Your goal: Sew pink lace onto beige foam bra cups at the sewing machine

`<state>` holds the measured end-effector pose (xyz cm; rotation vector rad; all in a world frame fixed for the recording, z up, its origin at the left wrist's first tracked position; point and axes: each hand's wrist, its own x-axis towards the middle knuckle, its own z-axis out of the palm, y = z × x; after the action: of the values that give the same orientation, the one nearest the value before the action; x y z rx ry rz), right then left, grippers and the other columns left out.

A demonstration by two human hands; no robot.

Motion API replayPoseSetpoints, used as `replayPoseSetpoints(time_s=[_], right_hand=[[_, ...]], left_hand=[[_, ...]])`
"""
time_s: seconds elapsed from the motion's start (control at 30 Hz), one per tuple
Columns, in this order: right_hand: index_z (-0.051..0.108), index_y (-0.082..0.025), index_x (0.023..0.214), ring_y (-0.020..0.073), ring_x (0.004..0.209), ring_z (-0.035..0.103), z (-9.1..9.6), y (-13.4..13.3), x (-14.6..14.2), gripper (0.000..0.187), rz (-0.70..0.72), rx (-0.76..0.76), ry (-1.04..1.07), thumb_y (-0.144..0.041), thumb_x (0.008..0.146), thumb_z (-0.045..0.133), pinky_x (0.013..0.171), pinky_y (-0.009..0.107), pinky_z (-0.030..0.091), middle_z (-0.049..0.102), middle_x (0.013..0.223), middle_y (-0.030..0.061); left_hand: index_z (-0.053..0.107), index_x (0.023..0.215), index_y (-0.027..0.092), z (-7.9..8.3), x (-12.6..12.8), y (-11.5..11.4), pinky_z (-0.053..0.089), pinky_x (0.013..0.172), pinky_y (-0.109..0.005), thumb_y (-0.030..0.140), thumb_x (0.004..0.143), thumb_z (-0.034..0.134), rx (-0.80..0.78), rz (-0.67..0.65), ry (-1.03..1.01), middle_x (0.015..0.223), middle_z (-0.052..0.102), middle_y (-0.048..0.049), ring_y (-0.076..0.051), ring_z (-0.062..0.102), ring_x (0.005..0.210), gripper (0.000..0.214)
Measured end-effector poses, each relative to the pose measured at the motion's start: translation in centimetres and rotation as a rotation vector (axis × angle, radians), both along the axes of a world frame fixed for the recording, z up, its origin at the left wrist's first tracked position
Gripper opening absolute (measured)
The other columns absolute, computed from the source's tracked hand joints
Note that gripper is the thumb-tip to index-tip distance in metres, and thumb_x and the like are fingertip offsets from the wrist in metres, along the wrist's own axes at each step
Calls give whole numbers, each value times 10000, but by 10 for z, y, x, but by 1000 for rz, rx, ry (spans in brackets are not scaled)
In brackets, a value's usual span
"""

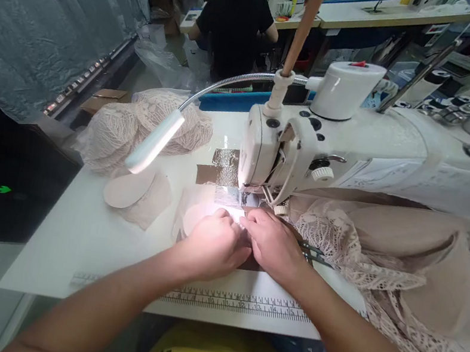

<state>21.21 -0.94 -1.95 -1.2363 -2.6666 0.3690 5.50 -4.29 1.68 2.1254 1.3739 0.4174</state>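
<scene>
Now, the pale fabric (198,209) lies flat on the worktop (132,267), at the front left end of the sewing machine (360,137), under and beside its needle area. Its visible part spreads leftward from the sewing machine; the long axis seems to go from left to right, but I cannot be sure, because the hands cover its near right end. The left hand (213,245) has its fingers curled over the fabric, and the right hand (275,244) touches it with bent fingers, close in front of the sewing machine. Whether they pinch it or only press it, I cannot tell. The lamp's bright light washes out the edge near the fingertips. Scissors (314,254), in front of the sewing machine, are partly hidden by the right hand. Lacy cloth (421,257), under the sewing machine's arm, is cut off by the right border.
</scene>
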Motion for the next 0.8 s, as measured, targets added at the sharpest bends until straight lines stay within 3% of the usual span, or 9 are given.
replayPoseSetpoints(time_s=[0.07,0.13,0.27,0.4,0.53,0.8], right_hand=[[662,-160,924,173,803,514,-2,-1,1,232,10,30,-40,-64,836,470,667,279,371,608,931,66],[665,-157,929,173,806,510,-4,-1,2,262,13,56,-58,-32,824,460,670,279,372,605,932,65],[680,-167,992,182,800,504,-7,-1,4,319,11,130,-67,-15,821,457,678,288,375,610,912,70],[674,-184,1087,170,753,494,-7,0,4,422,0,173,-78,22,781,469,644,285,361,617,932,74],[648,-213,1168,165,721,495,-7,4,2,490,-72,164,-106,13,774,464,611,287,343,622,994,74],[638,-255,1189,158,695,491,-8,7,-4,493,-133,156,-98,-25,794,452,572,290,307,628,989,53]], left_hand=[[567,656,177,11,-12,6,461,635,-280,284,905,450,-112,-173,3,629,568,-16,-146,526,611,295],[605,737,168,10,-19,13,480,646,-254,270,947,387,-54,-169,-19,722,629,-22,-130,572,664,320],[658,933,135,-21,-20,18,513,777,-317,216,931,433,276,-58,88,1016,676,-107,-194,616,892,239],[659,1009,115,-44,-17,18,518,741,-323,177,922,442,518,-90,251,1113,669,-127,-191,623,845,241],[666,987,100,-44,-21,30,510,748,-330,184,936,417,540,-161,275,1149,663,-145,-204,630,910,268],[666,1095,115,-47,-34,49,519,801,-392,231,923,459,474,-166,137,1180,663,-114,-223,599,918,293]])
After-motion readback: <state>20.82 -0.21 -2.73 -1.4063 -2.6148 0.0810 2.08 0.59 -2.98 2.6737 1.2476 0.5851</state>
